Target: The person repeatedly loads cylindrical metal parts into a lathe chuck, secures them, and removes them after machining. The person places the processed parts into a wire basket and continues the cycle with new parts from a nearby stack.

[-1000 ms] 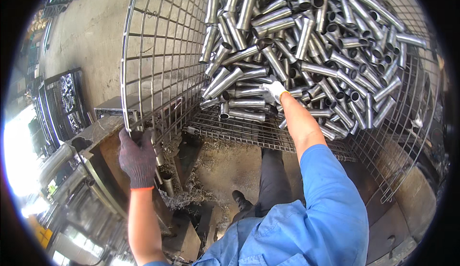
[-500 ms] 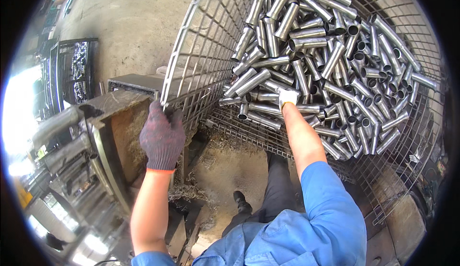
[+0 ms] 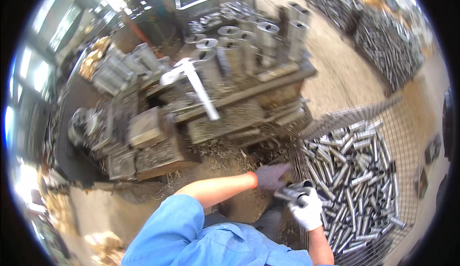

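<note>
My right hand (image 3: 307, 211), in a white glove, is closed around short shiny metal tubes (image 3: 293, 194); blur hides how many. It is beside the near left part of a wire mesh basket (image 3: 407, 179). Many similar flared metal tubes (image 3: 353, 208) lie heaped inside the basket. My left hand (image 3: 272, 176) wears a dark grey glove with an orange cuff. It is just left of the held tubes, by the basket's mesh side. Motion smears its fingers, and whether it touches the tubes cannot be made out.
Ahead is a metal-strewn workbench (image 3: 249, 93) with several large upright pipes (image 3: 268, 38). A bright tool shaped like a caliper (image 3: 199, 86) lies on it. At left sits a machine with blocky metal parts (image 3: 146, 127). Full bins (image 3: 390, 40) stand far right.
My view has swung left toward the workbench. My right hand has lifted tubes out of the heap. My left hand has left the basket's upper rim and come close to the right one.
</note>
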A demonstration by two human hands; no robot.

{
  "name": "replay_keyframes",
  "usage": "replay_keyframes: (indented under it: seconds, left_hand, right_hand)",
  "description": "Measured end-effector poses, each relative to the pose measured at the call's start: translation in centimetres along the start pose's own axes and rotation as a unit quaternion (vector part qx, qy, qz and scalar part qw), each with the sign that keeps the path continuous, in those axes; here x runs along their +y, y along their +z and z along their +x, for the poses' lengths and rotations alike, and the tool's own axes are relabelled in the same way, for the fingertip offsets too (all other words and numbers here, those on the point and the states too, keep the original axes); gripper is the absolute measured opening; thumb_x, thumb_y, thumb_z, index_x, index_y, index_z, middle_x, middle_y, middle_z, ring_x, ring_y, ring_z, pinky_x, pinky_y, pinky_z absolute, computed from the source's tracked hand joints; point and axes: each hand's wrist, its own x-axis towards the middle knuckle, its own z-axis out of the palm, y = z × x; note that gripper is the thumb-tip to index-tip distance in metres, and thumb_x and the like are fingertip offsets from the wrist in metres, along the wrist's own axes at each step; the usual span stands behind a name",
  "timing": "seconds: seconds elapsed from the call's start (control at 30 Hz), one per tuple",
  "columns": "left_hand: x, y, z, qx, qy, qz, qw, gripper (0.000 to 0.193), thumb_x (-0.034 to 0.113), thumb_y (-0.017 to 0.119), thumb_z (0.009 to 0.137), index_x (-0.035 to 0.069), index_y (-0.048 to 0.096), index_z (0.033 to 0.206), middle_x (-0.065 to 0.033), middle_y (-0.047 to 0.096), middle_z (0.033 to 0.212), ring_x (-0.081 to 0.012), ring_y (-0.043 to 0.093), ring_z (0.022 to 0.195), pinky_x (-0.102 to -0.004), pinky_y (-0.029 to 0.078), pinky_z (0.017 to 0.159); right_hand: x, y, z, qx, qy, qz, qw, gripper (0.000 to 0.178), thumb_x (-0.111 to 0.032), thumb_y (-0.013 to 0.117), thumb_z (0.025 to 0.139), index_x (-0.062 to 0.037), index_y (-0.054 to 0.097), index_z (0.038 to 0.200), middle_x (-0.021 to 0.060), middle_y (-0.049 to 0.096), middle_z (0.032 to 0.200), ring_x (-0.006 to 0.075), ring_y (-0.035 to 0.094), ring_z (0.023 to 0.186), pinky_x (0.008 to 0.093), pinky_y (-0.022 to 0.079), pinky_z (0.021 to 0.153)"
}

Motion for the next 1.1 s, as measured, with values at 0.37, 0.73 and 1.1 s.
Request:
replay_keyframes:
  seconds: [0.37, 0.73, 1.1]
  left_hand:
    - [-18.8, 1.5, -48.5, 0.350, -0.111, -0.204, 0.908, 0.068, 0.014, 0.091, 0.076, 0.013, 0.065, 0.139, -0.0062, 0.072, 0.131, -0.0210, 0.066, 0.120, -0.0378, 0.053, 0.107]
    - [-26.8, -9.5, -63.4, 0.716, -0.062, -0.295, 0.630, 0.060, -0.004, 0.088, 0.080, 0.005, 0.063, 0.134, -0.0072, 0.074, 0.122, -0.0198, 0.074, 0.111, -0.0376, 0.064, 0.093]
    - [-30.1, -14.2, -65.1, 0.662, -0.048, -0.248, 0.706, 0.081, 0.009, 0.088, 0.085, 0.007, 0.050, 0.156, -0.0113, 0.059, 0.151, -0.0237, 0.056, 0.139, -0.0408, 0.046, 0.118]
  right_hand:
    - [-40.8, 13.8, 7.4, -0.335, -0.350, 0.085, 0.871, 0.024, -0.023, 0.080, 0.084, -0.0103, 0.079, 0.104, 0.0112, 0.073, 0.125, 0.0338, 0.075, 0.103, 0.0404, 0.062, 0.088]
    - [-56.5, 23.6, 17.6, -0.302, -0.501, -0.039, 0.810, 0.025, -0.034, 0.077, 0.081, -0.0120, 0.078, 0.092, 0.0112, 0.071, 0.123, 0.0355, 0.074, 0.089, 0.0472, 0.060, 0.076]
    - [-64.9, 21.0, 31.0, -0.386, -0.483, 0.109, 0.779, 0.058, -0.037, 0.078, 0.086, -0.0128, 0.072, 0.137, 0.0218, 0.066, 0.145, 0.0317, 0.069, 0.129, 0.0436, 0.056, 0.109]
